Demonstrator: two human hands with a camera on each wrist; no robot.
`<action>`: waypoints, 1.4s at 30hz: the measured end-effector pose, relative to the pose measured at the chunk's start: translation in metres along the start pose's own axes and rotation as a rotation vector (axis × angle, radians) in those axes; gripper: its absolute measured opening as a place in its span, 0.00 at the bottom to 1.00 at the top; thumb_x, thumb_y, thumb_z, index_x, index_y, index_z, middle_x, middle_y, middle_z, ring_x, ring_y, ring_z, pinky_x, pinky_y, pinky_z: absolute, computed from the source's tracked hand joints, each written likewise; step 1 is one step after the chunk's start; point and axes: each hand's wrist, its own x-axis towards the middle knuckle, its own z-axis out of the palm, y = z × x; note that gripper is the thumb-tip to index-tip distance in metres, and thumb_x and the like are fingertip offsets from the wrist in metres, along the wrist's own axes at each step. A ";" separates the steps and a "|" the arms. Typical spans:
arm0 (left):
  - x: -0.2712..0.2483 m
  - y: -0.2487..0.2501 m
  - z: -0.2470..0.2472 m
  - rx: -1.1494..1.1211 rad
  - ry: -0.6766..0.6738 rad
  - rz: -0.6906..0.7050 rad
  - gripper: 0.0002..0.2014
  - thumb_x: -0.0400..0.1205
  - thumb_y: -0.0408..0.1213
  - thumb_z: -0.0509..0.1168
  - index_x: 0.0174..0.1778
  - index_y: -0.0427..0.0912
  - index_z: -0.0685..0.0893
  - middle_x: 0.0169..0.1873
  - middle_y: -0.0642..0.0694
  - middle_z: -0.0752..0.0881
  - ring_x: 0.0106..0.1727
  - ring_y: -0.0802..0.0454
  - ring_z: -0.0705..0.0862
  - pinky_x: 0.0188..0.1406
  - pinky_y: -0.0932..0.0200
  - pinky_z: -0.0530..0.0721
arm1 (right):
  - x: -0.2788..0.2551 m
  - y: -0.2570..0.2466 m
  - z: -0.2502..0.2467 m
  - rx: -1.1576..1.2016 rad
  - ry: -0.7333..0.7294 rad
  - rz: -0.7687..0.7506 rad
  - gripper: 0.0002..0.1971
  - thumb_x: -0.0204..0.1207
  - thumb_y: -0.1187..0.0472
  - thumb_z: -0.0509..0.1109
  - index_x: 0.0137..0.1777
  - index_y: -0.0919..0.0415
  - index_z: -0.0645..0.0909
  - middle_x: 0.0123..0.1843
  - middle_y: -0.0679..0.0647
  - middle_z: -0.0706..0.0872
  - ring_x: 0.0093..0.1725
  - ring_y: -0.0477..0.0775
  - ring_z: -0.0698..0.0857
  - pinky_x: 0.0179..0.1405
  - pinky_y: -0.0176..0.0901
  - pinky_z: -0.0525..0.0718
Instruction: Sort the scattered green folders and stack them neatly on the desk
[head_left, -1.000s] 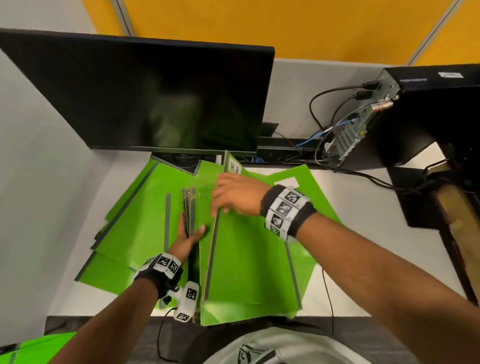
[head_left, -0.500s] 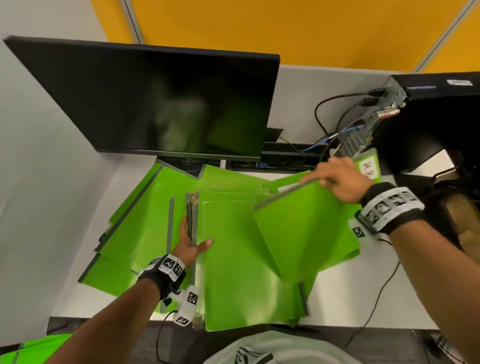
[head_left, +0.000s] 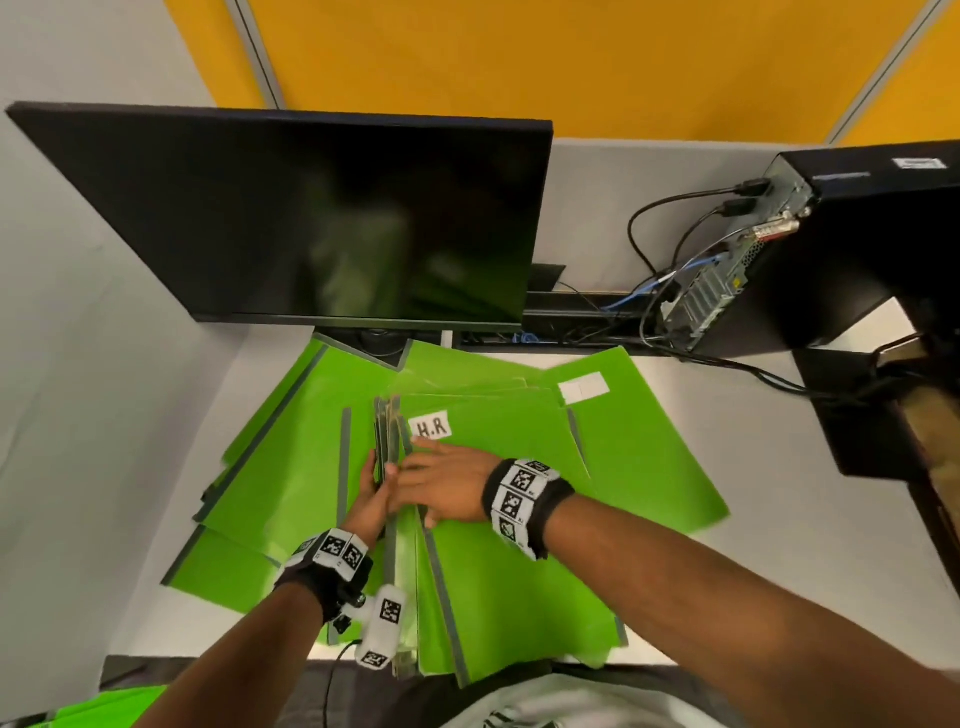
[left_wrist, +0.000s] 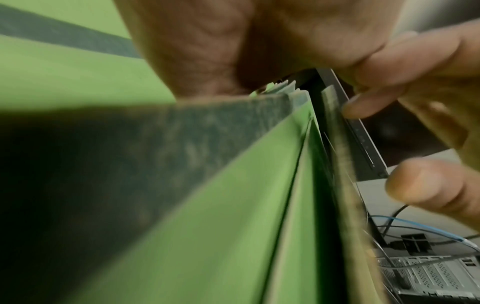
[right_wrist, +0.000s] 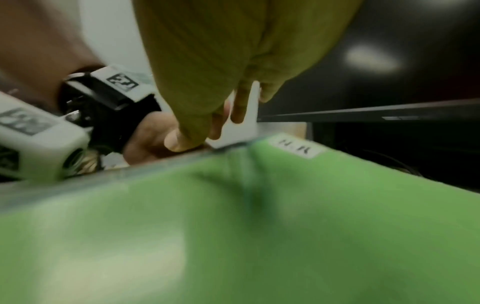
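Below the monitor (head_left: 291, 218), green folders (head_left: 519, 519) lie fanned on the worktop (head_left: 779, 561). Left hand (head_left: 371, 506) grips the upright spine edges; right hand (head_left: 441, 488) rests flat-fingered beside them, by the "H.R" label (head_left: 432, 427).

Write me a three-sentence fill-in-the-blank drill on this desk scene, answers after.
1. The white label on the top green card folder under the right hand reads ____.
2. The left hand holds the bunched grey folder spines from their ____ side.
3. The wide black monitor behind the folders has a screen that is ____.

Missing words: H.R; left; dark
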 end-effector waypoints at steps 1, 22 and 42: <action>-0.003 0.003 0.002 0.056 0.006 0.012 0.66 0.52 0.83 0.59 0.83 0.57 0.41 0.82 0.40 0.60 0.81 0.39 0.64 0.79 0.40 0.62 | -0.006 0.005 0.003 0.085 0.057 0.092 0.30 0.72 0.54 0.73 0.75 0.49 0.71 0.79 0.52 0.69 0.81 0.57 0.61 0.82 0.59 0.43; 0.020 -0.007 -0.001 0.131 0.025 0.024 0.68 0.56 0.45 0.85 0.84 0.51 0.42 0.81 0.44 0.62 0.80 0.42 0.66 0.77 0.37 0.67 | -0.150 0.110 0.080 1.554 0.822 1.375 0.05 0.75 0.65 0.73 0.49 0.58 0.87 0.40 0.56 0.85 0.39 0.53 0.83 0.34 0.40 0.79; 0.019 -0.012 -0.003 0.083 -0.005 0.093 0.57 0.67 0.43 0.80 0.83 0.54 0.46 0.80 0.46 0.67 0.77 0.44 0.70 0.77 0.38 0.67 | -0.072 -0.009 -0.007 0.053 0.046 -0.071 0.15 0.71 0.64 0.71 0.50 0.43 0.89 0.43 0.45 0.90 0.49 0.54 0.84 0.63 0.54 0.75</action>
